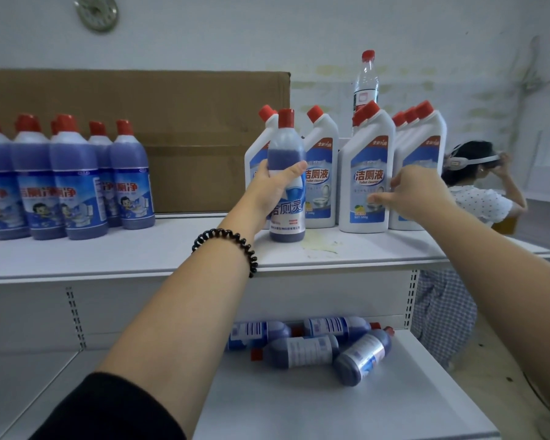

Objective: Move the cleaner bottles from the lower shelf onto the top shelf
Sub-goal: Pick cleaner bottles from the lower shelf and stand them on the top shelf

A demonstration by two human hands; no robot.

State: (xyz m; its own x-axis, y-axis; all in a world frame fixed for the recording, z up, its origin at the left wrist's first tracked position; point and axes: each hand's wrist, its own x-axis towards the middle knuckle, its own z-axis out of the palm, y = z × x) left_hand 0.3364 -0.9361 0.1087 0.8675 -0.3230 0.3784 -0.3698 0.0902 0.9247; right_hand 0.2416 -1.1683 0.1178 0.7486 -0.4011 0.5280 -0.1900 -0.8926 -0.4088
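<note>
In the head view, the left hand (267,185) grips a purple, red-capped plastic cleaner bottle (287,217), which stands upright with its base on the white top shelf (172,249). The right hand (416,192) reaches above that shelf with fingers extended, holding nothing. Below the shelf, four like bottles (302,349) lie unmoved, so the job looks partly done.

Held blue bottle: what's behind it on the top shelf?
A white cleaner bottle, largely covered by the blue bottle and left hand; a second white bottle to its right. Further back is hidden.
</note>
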